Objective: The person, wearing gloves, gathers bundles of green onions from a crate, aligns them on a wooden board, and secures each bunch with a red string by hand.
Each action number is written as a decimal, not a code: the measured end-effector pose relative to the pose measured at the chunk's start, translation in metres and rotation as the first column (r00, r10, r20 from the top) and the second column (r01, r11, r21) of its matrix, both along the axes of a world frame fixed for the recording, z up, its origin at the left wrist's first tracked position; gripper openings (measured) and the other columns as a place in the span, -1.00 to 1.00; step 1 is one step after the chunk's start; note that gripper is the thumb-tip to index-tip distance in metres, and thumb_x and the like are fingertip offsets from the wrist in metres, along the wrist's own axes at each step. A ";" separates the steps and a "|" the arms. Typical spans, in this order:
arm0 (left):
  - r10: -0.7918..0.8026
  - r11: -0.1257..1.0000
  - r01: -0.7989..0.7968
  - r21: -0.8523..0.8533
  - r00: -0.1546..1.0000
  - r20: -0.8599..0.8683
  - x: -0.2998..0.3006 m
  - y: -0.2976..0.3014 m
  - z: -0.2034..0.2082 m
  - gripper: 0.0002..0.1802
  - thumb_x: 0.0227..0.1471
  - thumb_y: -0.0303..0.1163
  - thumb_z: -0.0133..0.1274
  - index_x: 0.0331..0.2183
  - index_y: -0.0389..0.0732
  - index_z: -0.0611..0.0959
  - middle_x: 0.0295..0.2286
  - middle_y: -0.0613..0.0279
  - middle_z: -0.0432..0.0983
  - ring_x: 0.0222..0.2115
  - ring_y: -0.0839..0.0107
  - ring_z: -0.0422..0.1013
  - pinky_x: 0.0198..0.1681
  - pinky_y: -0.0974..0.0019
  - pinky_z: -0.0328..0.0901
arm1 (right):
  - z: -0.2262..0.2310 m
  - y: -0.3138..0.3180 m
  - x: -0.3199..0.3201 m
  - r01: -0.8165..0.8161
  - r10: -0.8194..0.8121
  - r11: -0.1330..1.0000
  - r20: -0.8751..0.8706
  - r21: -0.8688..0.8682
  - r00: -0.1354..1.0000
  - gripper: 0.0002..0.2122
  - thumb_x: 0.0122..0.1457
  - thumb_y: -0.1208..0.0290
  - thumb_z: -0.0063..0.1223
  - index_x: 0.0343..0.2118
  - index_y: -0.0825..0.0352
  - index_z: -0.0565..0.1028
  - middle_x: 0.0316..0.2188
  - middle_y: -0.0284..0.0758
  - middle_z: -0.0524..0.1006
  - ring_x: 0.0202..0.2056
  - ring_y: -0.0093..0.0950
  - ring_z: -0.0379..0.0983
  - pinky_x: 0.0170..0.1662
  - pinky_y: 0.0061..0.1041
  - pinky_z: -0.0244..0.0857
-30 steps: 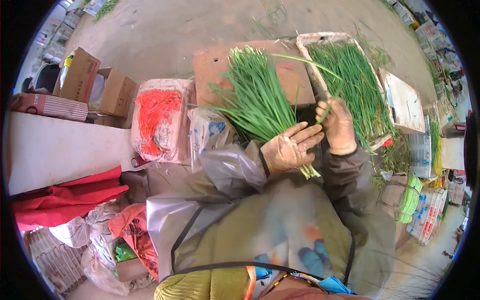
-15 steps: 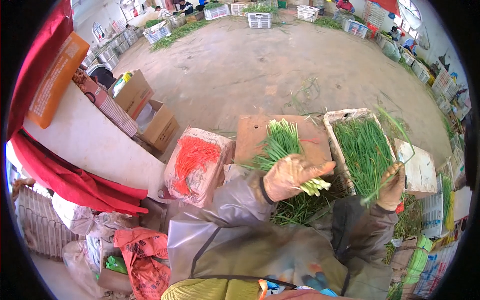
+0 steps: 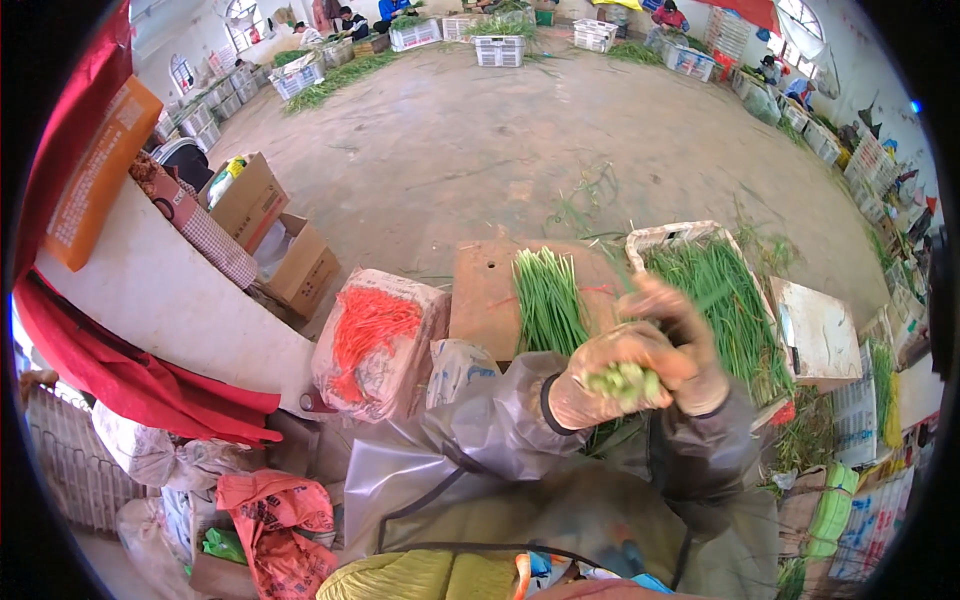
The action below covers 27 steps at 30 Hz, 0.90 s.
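Note:
My left hand [image 3: 610, 378] is closed round a bunch of chives [image 3: 625, 383], its pale cut ends facing me. My right hand [image 3: 690, 345] is against the left one at the bunch, its fingers smeared by motion. The leaves of the held bunch are mostly hidden by my hands. Another bundle of chives [image 3: 550, 300] lies on the brown board [image 3: 480, 290] just beyond my left hand, pale tips pointing away. To the right, a white plastic crate [image 3: 672, 232] is full of loose chives [image 3: 735, 300].
Left of the board, red ties [image 3: 370, 325] lie on a wrapped block [image 3: 330, 355]. A white board [image 3: 815, 325] stands right of the crate. Cardboard boxes [image 3: 300, 270] are at the left. Across the floor, people sit by crates of greens along the walls.
My right hand has come in from over the crate to my left hand; the single long stalk it held is no longer distinct. The bunch's pale ends have turned toward me.

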<state>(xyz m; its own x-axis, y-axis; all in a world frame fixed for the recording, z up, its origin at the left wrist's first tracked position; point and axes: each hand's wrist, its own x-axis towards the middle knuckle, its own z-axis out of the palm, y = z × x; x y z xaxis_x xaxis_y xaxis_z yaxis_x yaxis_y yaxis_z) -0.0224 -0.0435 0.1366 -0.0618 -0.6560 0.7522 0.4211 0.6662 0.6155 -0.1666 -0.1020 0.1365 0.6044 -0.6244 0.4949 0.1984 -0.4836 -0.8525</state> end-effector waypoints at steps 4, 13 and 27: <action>0.052 0.848 0.198 0.492 0.892 -0.448 0.025 -0.013 -0.054 -0.61 -0.13 -0.40 0.17 -0.20 -0.22 0.45 -0.50 0.28 0.42 -0.49 0.46 0.36 -0.43 0.42 0.31 | -0.061 0.024 0.030 -0.073 0.067 0.930 0.029 0.361 0.997 -0.13 -0.17 -0.15 0.14 0.08 0.45 0.13 -0.01 -0.21 0.28 0.01 -0.39 0.21 0.05 -0.47 0.07; 0.330 0.612 0.270 0.743 0.767 -0.551 0.091 -0.067 -0.256 -0.73 0.01 -0.21 0.00 -0.29 -0.17 0.47 -0.56 0.26 0.39 -0.54 0.48 0.34 -0.48 0.42 0.30 | -0.220 0.032 0.017 0.235 0.200 0.724 -0.523 0.649 0.829 -0.36 -0.18 0.34 0.27 -0.01 0.44 0.25 -0.21 -0.16 0.45 -0.16 -0.39 0.36 -0.06 -0.51 0.20; 0.746 0.449 0.070 0.891 0.519 -0.417 0.145 -0.146 -0.440 -0.71 -0.17 -0.43 0.13 -0.29 -0.20 0.53 -0.49 0.20 0.47 -0.46 0.35 0.39 -0.42 0.36 0.29 | -0.175 -0.143 0.093 0.514 -0.195 0.843 -0.800 0.160 0.568 -0.65 -0.08 0.38 0.11 -0.18 0.33 0.41 -0.41 -0.25 0.48 -0.37 -0.37 0.41 -0.28 -0.41 0.28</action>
